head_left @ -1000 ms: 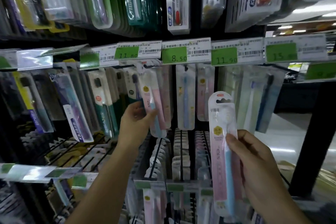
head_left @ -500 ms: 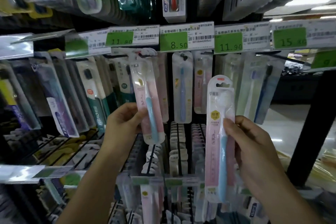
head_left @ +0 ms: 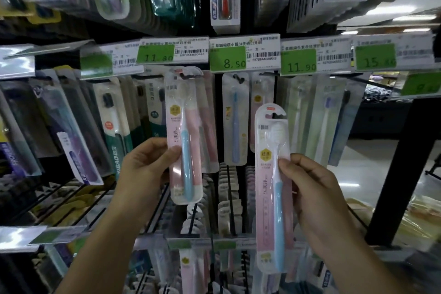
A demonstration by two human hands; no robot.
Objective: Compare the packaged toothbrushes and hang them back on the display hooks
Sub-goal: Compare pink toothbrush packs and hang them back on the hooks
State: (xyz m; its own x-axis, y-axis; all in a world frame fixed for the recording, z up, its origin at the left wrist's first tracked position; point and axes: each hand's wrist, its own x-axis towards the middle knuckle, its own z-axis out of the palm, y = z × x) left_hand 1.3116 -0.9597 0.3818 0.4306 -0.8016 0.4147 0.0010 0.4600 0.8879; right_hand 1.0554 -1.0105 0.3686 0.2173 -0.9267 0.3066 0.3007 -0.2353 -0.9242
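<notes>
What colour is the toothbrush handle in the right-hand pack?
Light blue, on a pink card; it shows clearly in the head view.

The left pack (head_left: 183, 136) hangs at its hook (head_left: 185, 75), left of the right pack (head_left: 273, 188).

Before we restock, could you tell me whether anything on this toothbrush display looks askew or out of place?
Little stands out. The purple pack at lower left hangs tilted. The left hand holds one pink pack at its hook; the right hand holds another off the rack.
</notes>
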